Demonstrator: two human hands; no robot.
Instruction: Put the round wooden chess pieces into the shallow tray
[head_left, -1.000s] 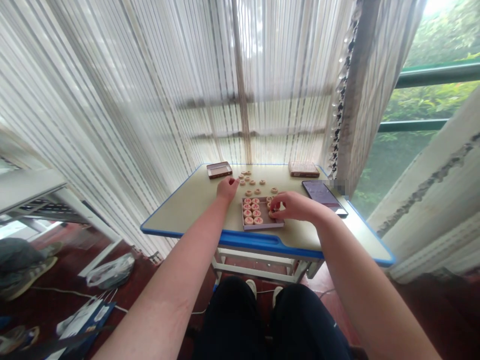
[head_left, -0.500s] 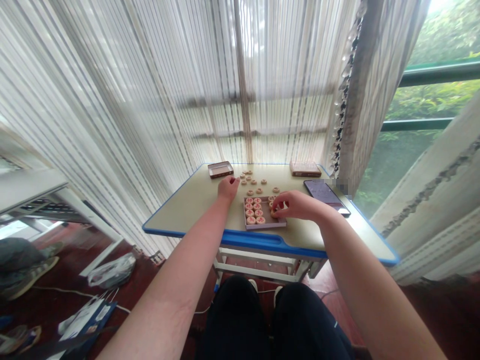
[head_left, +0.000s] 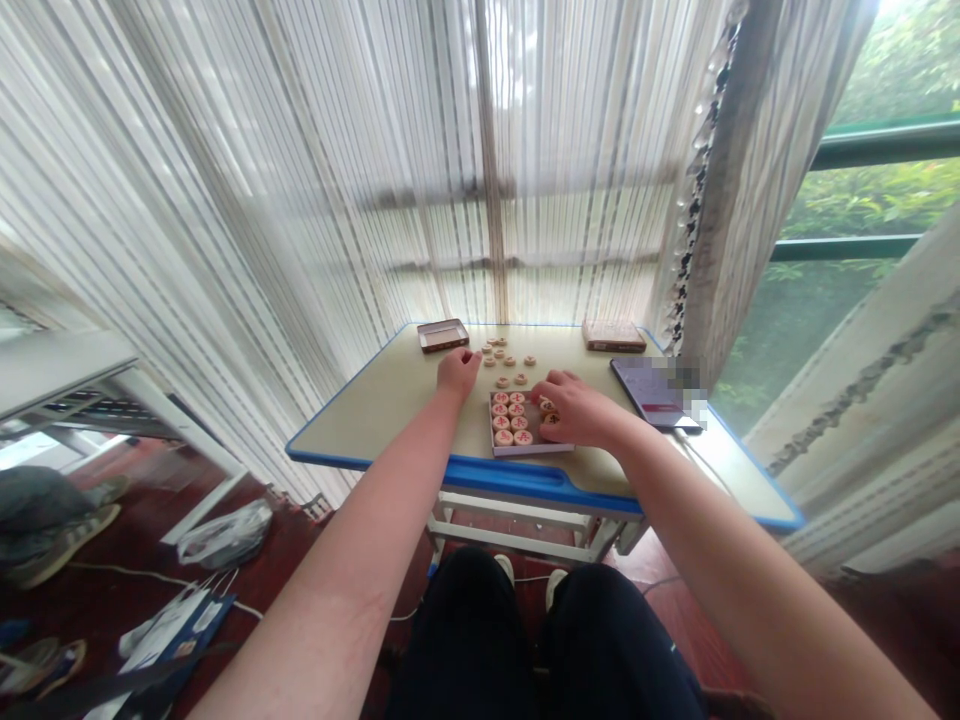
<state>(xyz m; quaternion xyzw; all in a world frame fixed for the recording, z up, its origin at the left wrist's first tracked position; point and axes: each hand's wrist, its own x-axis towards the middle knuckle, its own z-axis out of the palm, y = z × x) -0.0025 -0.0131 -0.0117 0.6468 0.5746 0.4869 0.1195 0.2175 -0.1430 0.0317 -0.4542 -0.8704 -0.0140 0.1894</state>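
A shallow tray [head_left: 529, 451] lies near the front edge of the desk, with several round wooden chess pieces [head_left: 510, 420] with red characters laid in rows in its left part. My right hand [head_left: 576, 410] rests over the tray's right part, fingers stretched out and lying on the pieces there. My left hand [head_left: 457, 370] sits on the desk just left of the tray's far corner, fingers curled under, beside several loose pieces [head_left: 507, 360]. What its fingers hold, if anything, is hidden.
The desk [head_left: 375, 410] has a blue rim and stands against a striped curtain [head_left: 300, 200]. At its far edge lie a brown box lid [head_left: 442, 335] and a flat box [head_left: 613, 336]. A dark phone [head_left: 651, 392] lies to the right. Bags and shoes lie on the floor at the left.
My right hand has gone from a pinch at the tray's right side to fingers stretched flat over it, shifted slightly left and forward. My left hand has stayed put.
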